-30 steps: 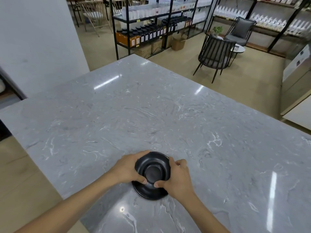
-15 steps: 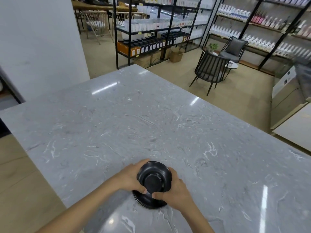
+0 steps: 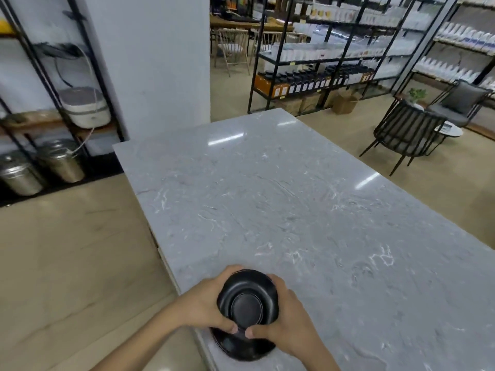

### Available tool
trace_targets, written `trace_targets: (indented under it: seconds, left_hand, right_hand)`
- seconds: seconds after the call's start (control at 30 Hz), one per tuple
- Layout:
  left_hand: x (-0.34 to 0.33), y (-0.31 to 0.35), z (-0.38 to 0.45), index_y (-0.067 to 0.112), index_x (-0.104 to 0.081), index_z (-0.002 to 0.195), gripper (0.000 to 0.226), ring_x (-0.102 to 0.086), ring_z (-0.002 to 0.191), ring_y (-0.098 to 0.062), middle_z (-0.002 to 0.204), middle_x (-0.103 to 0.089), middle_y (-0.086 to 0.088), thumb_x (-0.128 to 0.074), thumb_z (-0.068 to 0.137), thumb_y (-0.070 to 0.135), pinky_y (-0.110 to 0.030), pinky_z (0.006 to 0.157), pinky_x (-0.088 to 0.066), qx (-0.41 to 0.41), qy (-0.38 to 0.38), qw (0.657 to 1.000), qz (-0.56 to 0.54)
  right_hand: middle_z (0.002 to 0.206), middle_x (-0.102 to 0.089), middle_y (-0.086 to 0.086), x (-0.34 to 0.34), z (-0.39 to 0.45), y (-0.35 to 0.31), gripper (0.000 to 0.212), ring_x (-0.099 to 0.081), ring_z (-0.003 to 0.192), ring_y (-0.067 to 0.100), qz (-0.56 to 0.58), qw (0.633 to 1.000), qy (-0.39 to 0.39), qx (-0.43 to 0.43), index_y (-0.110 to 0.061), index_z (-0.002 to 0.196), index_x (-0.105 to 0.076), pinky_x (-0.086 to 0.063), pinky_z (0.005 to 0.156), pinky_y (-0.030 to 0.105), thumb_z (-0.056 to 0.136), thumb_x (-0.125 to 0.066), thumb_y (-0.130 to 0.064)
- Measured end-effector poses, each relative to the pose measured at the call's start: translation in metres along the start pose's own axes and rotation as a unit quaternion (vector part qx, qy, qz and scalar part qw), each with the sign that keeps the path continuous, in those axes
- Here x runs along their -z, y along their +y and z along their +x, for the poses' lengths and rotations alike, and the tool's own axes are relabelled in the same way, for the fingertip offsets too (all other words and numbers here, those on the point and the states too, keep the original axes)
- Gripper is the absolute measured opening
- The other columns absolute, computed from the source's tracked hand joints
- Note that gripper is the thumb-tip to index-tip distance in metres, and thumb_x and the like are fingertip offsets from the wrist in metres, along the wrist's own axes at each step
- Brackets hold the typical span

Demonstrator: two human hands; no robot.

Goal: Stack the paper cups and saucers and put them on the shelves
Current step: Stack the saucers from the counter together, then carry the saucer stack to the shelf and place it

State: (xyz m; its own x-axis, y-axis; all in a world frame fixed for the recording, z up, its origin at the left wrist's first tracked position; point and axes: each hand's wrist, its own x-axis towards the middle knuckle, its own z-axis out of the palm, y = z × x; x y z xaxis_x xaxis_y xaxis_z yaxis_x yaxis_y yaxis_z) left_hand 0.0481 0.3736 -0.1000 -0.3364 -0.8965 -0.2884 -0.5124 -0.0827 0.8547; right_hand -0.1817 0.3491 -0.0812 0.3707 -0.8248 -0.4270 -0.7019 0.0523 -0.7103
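**Black saucer stack gripped at the table's near corner**

The grey marble table [image 3: 308, 210] fills the frame's centre. At bottom centre sits the black saucer stack [image 3: 247, 303], left hand [image 3: 206, 306] and right hand [image 3: 289, 322] closed around its sides, thumbs nearly meeting. Lifting it well means keeping it level and squeezing evenly. One stack, two hands; the saucer count is unclear, seemingly several.

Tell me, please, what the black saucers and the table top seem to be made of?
Black saucers: matte black with a soft sheen, possibly plastic or coated paper; the look leaves it open. Table top: polished grey stone or a stone-look slab, shown by white veining and mirrored light streaks.
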Motion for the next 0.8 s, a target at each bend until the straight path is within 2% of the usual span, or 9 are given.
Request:
trace_targets:
  seconds: [0.1, 0.23, 0.33, 0.4, 0.47, 0.53, 0.6, 0.8]
  left_hand:
    - [-0.006, -0.009, -0.038, 0.064, -0.024, 0.146, 0.117, -0.061, 0.128, 0.001, 0.138, -0.062, 0.024, -0.097, 0.06, 0.032, -0.034, 0.114, -0.049, 0.013, 0.047, 0.999, -0.017]
    - [-0.018, -0.022, -0.092, 0.077, -0.01, 0.143, 0.126, -0.055, 0.131, 0.008, 0.141, -0.052, 0.039, -0.095, 0.062, 0.034, -0.026, 0.115, -0.046, 0.048, 0.09, 0.994, -0.028]
    - [-0.024, -0.029, -0.13, 0.079, -0.008, 0.143, 0.126, -0.054, 0.132, 0.007, 0.144, -0.053, 0.034, -0.094, 0.06, 0.038, -0.027, 0.115, -0.046, 0.085, 0.133, 0.987, -0.024]
    - [-0.024, -0.034, -0.152, 0.071, -0.008, 0.149, 0.127, -0.055, 0.132, 0.004, 0.145, -0.055, 0.027, -0.094, 0.061, 0.038, -0.029, 0.115, -0.046, 0.104, 0.155, 0.982, -0.019]
    - [-0.021, -0.041, -0.17, 0.064, -0.01, 0.154, 0.127, -0.056, 0.132, 0.003, 0.145, -0.057, 0.025, -0.094, 0.063, 0.035, -0.03, 0.114, -0.047, 0.116, 0.176, 0.977, -0.023]
    - [-0.016, -0.051, -0.187, 0.067, -0.009, 0.152, 0.127, -0.057, 0.131, 0.004, 0.144, -0.058, 0.025, -0.094, 0.064, 0.036, -0.03, 0.114, -0.047, 0.127, 0.194, 0.972, -0.038]
    - [-0.009, -0.062, -0.202, 0.072, -0.005, 0.15, 0.128, -0.057, 0.13, 0.005, 0.145, -0.057, 0.025, -0.094, 0.065, 0.038, -0.029, 0.114, -0.047, 0.139, 0.208, 0.967, -0.05]
    - [0.034, -0.102, -0.235, 0.078, 0.001, 0.145, 0.13, -0.058, 0.129, 0.003, 0.146, -0.057, 0.019, -0.093, 0.063, 0.041, -0.027, 0.113, -0.048, 0.161, 0.263, 0.949, -0.069]
  right_hand:
    - [0.123, -0.053, -0.018, -0.017, -0.009, -0.014, 0.113, -0.057, 0.114, 0.005, -0.04, 0.998, -0.028, 0.037, -0.059, 0.133, -0.026, -0.05, 0.1, 0.031, 0.041, -0.09, -0.049]
    - [0.136, -0.048, -0.019, -0.044, -0.018, -0.026, 0.126, -0.051, 0.126, 0.007, -0.086, 0.989, -0.076, 0.088, -0.062, 0.146, -0.012, -0.043, 0.099, 0.024, 0.045, -0.088, -0.051]
    - [0.132, -0.048, -0.015, -0.066, -0.024, -0.041, 0.124, -0.053, 0.122, 0.01, -0.114, 0.979, -0.111, 0.125, -0.08, 0.131, -0.001, -0.041, 0.093, 0.024, 0.047, -0.087, -0.051]
    - [0.127, -0.048, -0.012, -0.081, -0.026, -0.053, 0.122, -0.054, 0.119, 0.014, -0.128, 0.972, -0.133, 0.144, -0.088, 0.12, 0.005, -0.044, 0.095, 0.028, 0.05, -0.087, -0.049]
    - [0.127, -0.048, -0.01, -0.096, -0.027, -0.068, 0.123, -0.055, 0.12, 0.015, -0.145, 0.965, -0.156, 0.156, -0.084, 0.126, 0.005, -0.047, 0.099, 0.03, 0.054, -0.088, -0.048]
    - [0.129, -0.047, -0.01, -0.111, -0.023, -0.082, 0.126, -0.055, 0.122, 0.016, -0.162, 0.957, -0.176, 0.163, -0.072, 0.141, 0.001, -0.048, 0.104, 0.033, 0.056, -0.088, -0.049]
    - [0.133, -0.047, -0.011, -0.125, -0.017, -0.097, 0.128, -0.053, 0.124, 0.017, -0.174, 0.95, -0.19, 0.177, -0.064, 0.148, -0.001, -0.047, 0.105, 0.035, 0.056, -0.089, -0.049]
    - [0.132, -0.046, -0.013, -0.172, 0.018, -0.153, 0.129, -0.052, 0.126, 0.014, -0.202, 0.933, -0.214, 0.208, -0.067, 0.145, 0.001, -0.046, 0.107, 0.038, 0.056, -0.091, -0.049]
